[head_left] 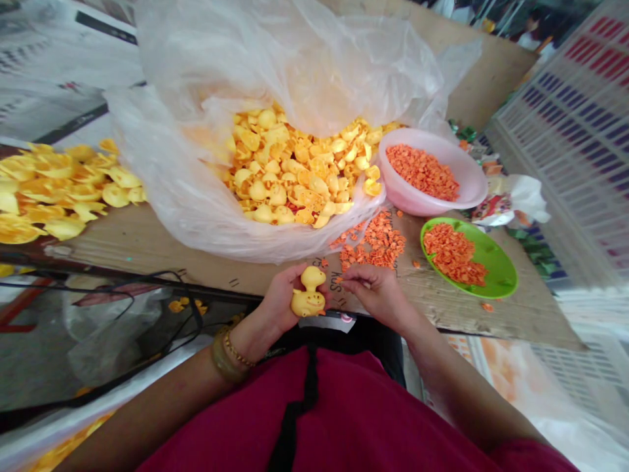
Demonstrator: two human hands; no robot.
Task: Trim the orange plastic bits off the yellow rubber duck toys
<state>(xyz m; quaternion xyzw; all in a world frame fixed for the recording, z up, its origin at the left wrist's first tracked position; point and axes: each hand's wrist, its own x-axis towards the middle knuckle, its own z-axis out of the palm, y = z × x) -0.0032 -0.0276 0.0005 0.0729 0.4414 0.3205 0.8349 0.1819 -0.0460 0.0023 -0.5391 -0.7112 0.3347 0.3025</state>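
A yellow toy duck (308, 296) rests in my left hand (284, 296), whose fingers are wrapped round it near the table's front edge. Just to its right, my right hand (374, 293) pinches a small orange piece (339, 280) between thumb and fingertips, a short way from the duck. Beyond my hands, loose orange pieces (381, 241) lie heaped on the cardboard. Behind them a large clear plastic bag (196, 229) stands open, full of yellow duck parts (295, 167).
A pink bowl (410, 205) and a green dish (506, 274) at the right hold orange pieces. More yellow shells (63, 187) are piled at the left. Cables hang below the cardboard-covered table's edge (540, 321). Plastic crates (574, 124) stand at the far right.
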